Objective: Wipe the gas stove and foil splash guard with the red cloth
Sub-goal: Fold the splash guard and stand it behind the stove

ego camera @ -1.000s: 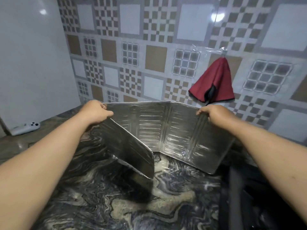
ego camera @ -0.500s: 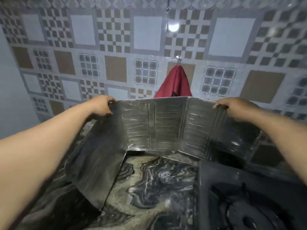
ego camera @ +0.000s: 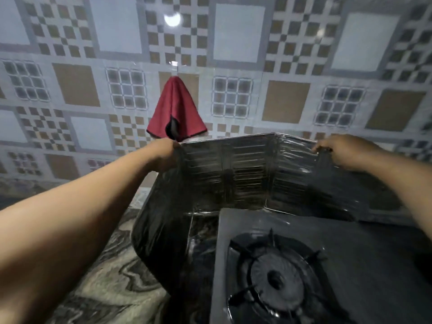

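While the left hand point(ego camera: 163, 152) grips the top left corner of the foil guard point(ego camera: 247, 174) just below the red cloth point(ego camera: 175, 111) hanging on the tiled wall point(ego camera: 238, 43), the guard wraps behind and beside the stove point(ego camera: 304, 265), and the right hand point(ego camera: 346, 152) pinches its top right edge.
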